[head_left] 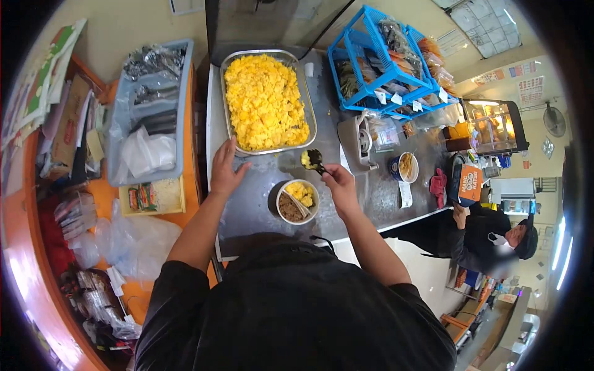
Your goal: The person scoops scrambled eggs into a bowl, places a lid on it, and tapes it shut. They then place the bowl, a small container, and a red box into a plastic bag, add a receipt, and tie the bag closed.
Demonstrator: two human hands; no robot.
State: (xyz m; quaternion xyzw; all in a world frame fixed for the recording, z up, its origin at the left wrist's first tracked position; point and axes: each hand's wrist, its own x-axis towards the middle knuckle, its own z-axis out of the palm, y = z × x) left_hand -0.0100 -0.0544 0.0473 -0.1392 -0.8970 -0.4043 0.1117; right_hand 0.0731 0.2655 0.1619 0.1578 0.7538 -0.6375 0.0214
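My right hand (341, 189) is closed around the handle of a black spoon (315, 162), whose bowl carries a little yellow scrambled egg. Just below the spoon stands a round white bowl (282, 209) with brown ground meat, scrambled egg and what looks like thin pale sticks in it. My left hand (228, 170) rests with fingers spread at the near left corner of a metal tray (311, 133). Scrambled egg (263, 102) is heaped in that tray.
Blue plastic baskets (371, 62) of packets stand at the back right. A second bowl (405, 167) sits right of a grey container (356, 145). On the left are a grey-blue bin (185, 105) and plastic bags (139, 241). A person (489, 238) holds an orange-and-black box (468, 182).
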